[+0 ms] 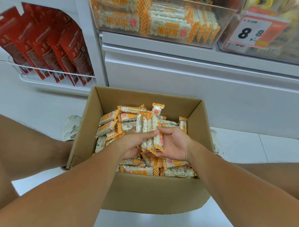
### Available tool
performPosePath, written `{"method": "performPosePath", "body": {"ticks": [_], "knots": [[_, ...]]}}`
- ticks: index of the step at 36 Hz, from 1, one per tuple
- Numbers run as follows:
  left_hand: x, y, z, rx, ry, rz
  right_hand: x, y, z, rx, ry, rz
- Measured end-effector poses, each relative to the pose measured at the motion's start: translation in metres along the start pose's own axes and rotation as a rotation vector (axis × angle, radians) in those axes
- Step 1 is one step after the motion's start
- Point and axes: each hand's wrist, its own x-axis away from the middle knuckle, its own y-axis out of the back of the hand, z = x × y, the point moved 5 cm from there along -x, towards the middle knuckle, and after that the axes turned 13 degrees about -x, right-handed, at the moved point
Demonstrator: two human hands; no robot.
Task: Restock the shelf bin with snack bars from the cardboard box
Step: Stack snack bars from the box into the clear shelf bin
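both hands meet over the open cardboard box (154,194), the left hand (132,141) and the right hand (176,144) curled together round a small bundle of snack bars (149,130) — knobbly white puffed-rice slabs in glossy clear wrappers with orange-checked crimped ends — held upright just above the loose heap of bars (176,167) filling the plain brown corrugated box. higher up, the clear hard-plastic shelf bin (176,2) already holds stacked bars of the same kind, beside a second bin with an orange price tag (251,30), while flat red pouches (41,45) lean in a white wire rack (55,81) to the left.
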Motion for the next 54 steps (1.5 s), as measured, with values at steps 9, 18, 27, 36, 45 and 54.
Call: {"method": "performPosePath", "body": {"ticks": [9,18,27,36,45,54], "knots": [[-0.012,0.014,-0.004,-0.17,-0.011,-0.274,-0.003,-0.006,0.007,-0.008,0.051,-0.06],[-0.039,0.014,0.016,-0.249,-0.015,-0.254,0.001,-0.012,-0.004,0.126,0.078,-0.13],[0.0,0.0,-0.005,-0.07,-0.012,-0.043,-0.001,-0.031,-0.009,0.253,0.051,-0.092],[0.051,-0.013,-0.048,-0.029,-0.156,-0.068,0.009,-0.045,0.014,0.325,0.202,-0.082],[0.098,-0.024,-0.146,0.048,-0.429,0.094,0.085,-0.118,0.1,0.599,0.433,-0.075],[0.172,0.039,-0.332,-0.919,-1.099,-0.726,0.171,-0.202,0.27,0.955,0.824,-0.329]]}}
